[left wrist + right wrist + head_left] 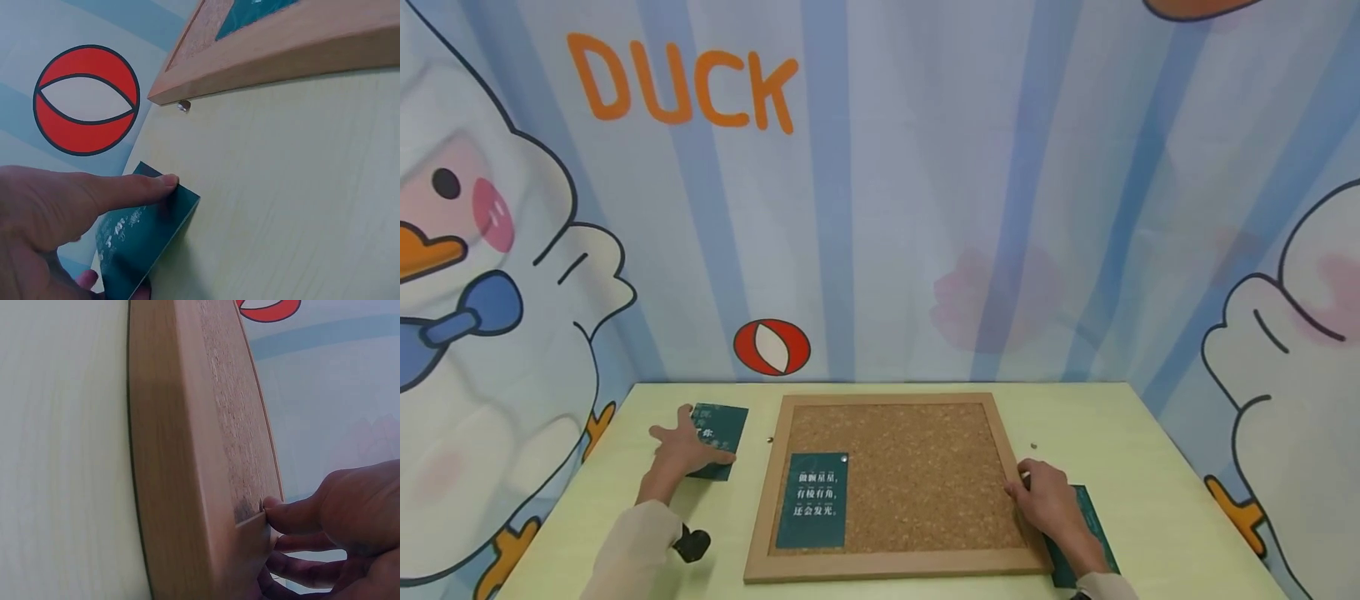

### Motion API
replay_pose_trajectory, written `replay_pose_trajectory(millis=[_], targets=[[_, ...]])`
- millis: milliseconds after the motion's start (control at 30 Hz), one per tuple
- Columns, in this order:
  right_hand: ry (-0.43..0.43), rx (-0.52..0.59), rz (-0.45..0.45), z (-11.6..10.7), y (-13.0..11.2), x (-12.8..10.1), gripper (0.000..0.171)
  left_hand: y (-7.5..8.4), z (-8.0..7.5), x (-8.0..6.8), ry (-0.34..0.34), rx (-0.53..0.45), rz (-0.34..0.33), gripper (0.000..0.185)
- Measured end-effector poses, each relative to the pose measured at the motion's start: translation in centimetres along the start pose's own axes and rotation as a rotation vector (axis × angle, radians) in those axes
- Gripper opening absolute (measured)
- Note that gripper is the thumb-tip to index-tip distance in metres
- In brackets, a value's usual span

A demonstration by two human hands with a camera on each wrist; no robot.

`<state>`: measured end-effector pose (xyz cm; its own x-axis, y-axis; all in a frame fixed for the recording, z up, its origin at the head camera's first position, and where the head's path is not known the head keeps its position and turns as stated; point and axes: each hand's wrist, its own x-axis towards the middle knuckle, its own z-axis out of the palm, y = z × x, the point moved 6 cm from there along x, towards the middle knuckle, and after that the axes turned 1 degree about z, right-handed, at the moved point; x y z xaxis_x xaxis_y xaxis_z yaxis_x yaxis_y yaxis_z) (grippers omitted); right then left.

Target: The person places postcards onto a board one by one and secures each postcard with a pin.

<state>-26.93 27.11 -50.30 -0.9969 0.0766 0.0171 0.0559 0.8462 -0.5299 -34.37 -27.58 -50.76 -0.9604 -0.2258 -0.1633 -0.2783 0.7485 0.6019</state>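
Note:
A wood-framed cork board point(925, 475) lies in the middle of the table. My right hand point(1047, 500) grips the right side of its frame, thumb on the frame point(181, 487) and fingers around the outer side. A dark green card point(812, 521) with white writing is on the cork at lower left, with a small silver pushpin point(844, 458) at its top right corner. To the left of the board, my left hand point(683, 450) holds another green card point(724, 423) across its width, between thumb and fingers. In the left wrist view this card point(150, 244) is tilted.
A third green card point(1093, 529) lies right of the board, partly covered by my right forearm. One small pin point(770, 439) lies by the board's left edge, another point(1033, 446) beyond its right edge. A printed curtain point(910, 192) hangs behind the table point(1180, 517).

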Motion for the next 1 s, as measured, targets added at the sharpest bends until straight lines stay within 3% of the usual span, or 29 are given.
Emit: replay_pose_trajectory(millis=[433,700,1000], targets=[[-0.006,-0.012,-0.013,0.1,-0.4,-0.2,0.027,-0.6,-0.4,-0.9,-0.07,-0.01,0.092,0.091],[0.004,-0.036,-0.018,-0.1,-0.1,-0.1,0.029,2.0,-1.2,-2.4,-0.055,-0.112,0.185,0.088],[0.006,-0.018,-0.01,0.0,-0.2,-0.2,0.029,4.4,-0.9,-3.8,-0.043,-0.156,0.245,0.089]])
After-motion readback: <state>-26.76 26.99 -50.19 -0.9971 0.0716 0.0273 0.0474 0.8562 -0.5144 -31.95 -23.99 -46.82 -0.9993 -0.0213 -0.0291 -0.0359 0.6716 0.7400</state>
